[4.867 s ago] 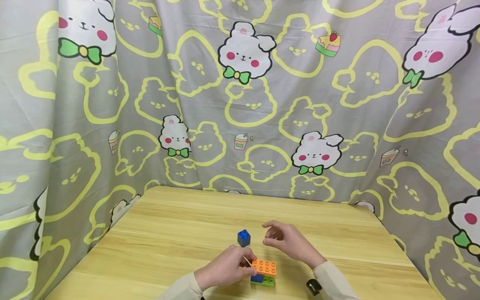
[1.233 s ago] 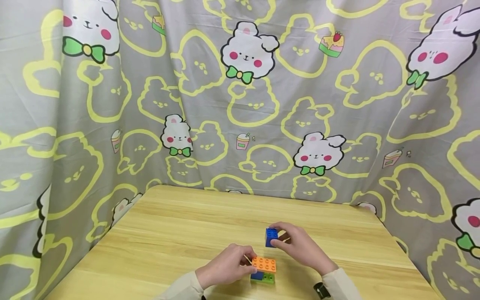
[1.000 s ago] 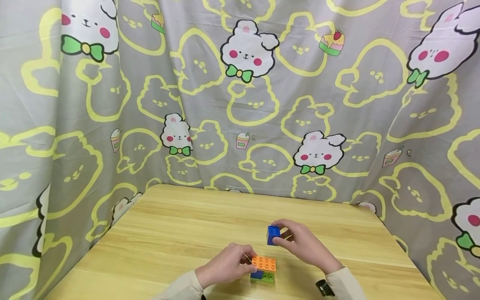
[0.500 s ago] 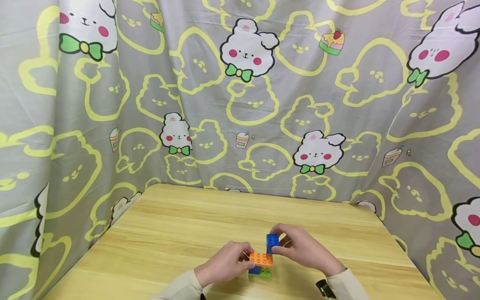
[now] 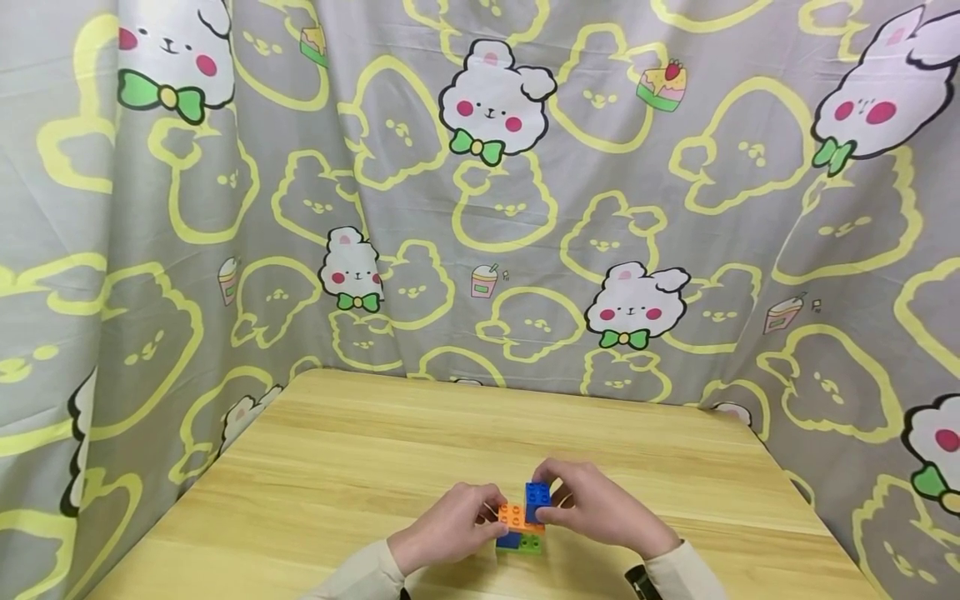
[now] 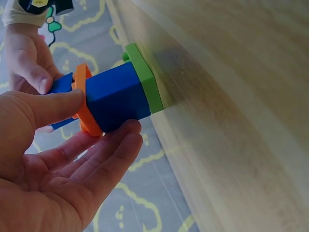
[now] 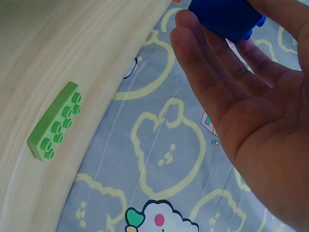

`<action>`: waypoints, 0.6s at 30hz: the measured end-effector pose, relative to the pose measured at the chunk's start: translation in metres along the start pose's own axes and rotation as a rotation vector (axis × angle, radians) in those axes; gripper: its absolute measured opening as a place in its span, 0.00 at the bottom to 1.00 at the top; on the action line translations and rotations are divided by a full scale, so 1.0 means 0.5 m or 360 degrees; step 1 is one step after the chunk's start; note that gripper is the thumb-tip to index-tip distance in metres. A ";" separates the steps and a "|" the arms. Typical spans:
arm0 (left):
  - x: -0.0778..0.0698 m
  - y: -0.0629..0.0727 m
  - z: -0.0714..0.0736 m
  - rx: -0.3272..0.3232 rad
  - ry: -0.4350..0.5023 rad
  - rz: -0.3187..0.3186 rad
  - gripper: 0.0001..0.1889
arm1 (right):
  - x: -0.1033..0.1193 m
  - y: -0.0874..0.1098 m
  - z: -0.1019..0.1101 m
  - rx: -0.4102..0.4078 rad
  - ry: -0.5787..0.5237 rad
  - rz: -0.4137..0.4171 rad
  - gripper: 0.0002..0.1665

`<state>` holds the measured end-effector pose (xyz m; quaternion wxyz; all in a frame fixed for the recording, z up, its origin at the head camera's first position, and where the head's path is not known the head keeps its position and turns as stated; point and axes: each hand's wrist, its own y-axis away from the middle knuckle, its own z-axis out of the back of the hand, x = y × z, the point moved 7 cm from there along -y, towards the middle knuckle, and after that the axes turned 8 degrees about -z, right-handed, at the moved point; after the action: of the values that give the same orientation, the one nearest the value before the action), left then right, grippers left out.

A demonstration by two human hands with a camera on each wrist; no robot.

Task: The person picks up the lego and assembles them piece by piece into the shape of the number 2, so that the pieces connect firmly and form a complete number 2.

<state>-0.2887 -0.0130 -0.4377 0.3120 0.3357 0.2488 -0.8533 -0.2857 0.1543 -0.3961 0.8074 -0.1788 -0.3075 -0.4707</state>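
Brick (image 5: 536, 502), blue, likely light and stiff, is being pinched at sides by right hand (image 5: 596, 504), orange plate (image 5: 512, 517) by left hand (image 5: 452, 522).

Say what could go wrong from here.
The right hand holds the upper blue block at the right end of the orange brick, while the lower blue block shows only under its left part. Pressing there might tip the orange brick, even with the left hand gripping the left end. Misalignment could go unnoticed, since the contact is covered.

Head view bright, even — wrist views dimmer, softer
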 end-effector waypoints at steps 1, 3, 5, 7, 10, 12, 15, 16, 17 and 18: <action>0.000 0.000 0.000 -0.0001 -0.0004 -0.0002 0.08 | 0.000 0.000 -0.002 0.0003 0.0003 -0.0006 0.15; -0.001 0.001 0.000 -0.0001 -0.0009 -0.0001 0.08 | 0.000 0.000 -0.004 0.0007 0.0008 -0.0015 0.15; -0.002 0.001 0.001 -0.0002 -0.0017 -0.0003 0.08 | -0.001 0.000 -0.005 0.0009 0.0010 -0.0018 0.15; -0.002 0.001 0.001 -0.0004 -0.0024 -0.0006 0.08 | -0.001 0.000 -0.007 0.0002 0.0017 -0.0014 0.15; -0.003 0.001 0.002 -0.0007 -0.0028 -0.0011 0.08 | -0.001 -0.001 -0.009 -0.0015 0.0023 -0.0008 0.15; -0.002 0.002 0.002 -0.0007 -0.0029 -0.0009 0.08 | -0.001 -0.001 -0.012 -0.0023 0.0014 -0.0003 0.15; -0.001 0.002 0.001 -0.0006 -0.0027 -0.0009 0.08 | -0.003 -0.002 -0.015 -0.0029 -0.0012 0.0007 0.16; -0.001 0.002 0.000 -0.0007 -0.0028 -0.0009 0.08 | -0.003 -0.002 -0.016 -0.0029 -0.0024 0.0012 0.16; 0.000 0.002 0.000 -0.0006 -0.0026 -0.0009 0.08 | -0.004 -0.002 -0.017 -0.0029 -0.0035 0.0016 0.17; 0.000 0.002 0.000 -0.0007 -0.0028 -0.0010 0.08 | -0.004 -0.002 -0.018 -0.0030 -0.0041 0.0019 0.17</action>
<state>-0.2879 -0.0137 -0.4381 0.3122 0.3267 0.2490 -0.8566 -0.2845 0.1501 -0.4042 0.8046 -0.1942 -0.3123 -0.4663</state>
